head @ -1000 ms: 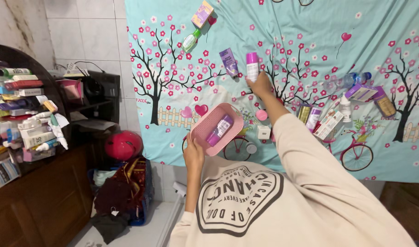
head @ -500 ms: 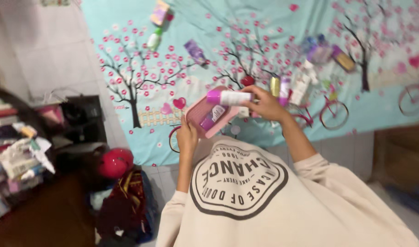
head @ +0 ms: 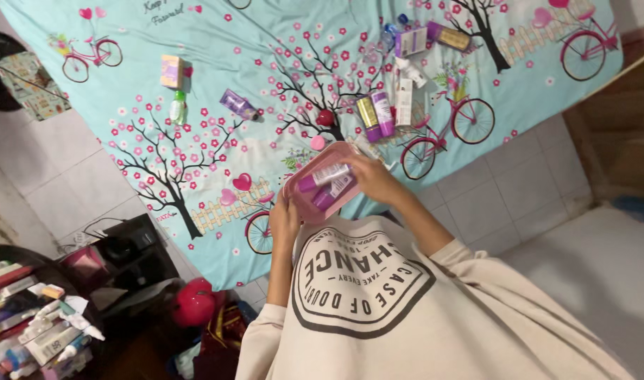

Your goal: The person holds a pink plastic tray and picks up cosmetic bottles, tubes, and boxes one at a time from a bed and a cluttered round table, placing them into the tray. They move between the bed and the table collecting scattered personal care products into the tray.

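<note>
Over a turquoise blossom-print sheet [head: 216, 42] strewn with cosmetics (white tiled floor [head: 505, 204] beside it), the left hand [head: 283, 214] clasps a pink basket [head: 302, 204]; right hand [head: 371, 179] fingers grip a pink-capped white bottle [head: 323, 176] inside it.

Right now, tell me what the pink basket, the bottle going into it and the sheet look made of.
Pink basket: likely moulded plastic, matte, with a rigid even rim. White bottle with magenta cap: probably plastic, smooth with a slight sheen; the right hand lays it in while the left hand grips the rim. Sheet: woven fabric, matte print, soft creases.
</note>
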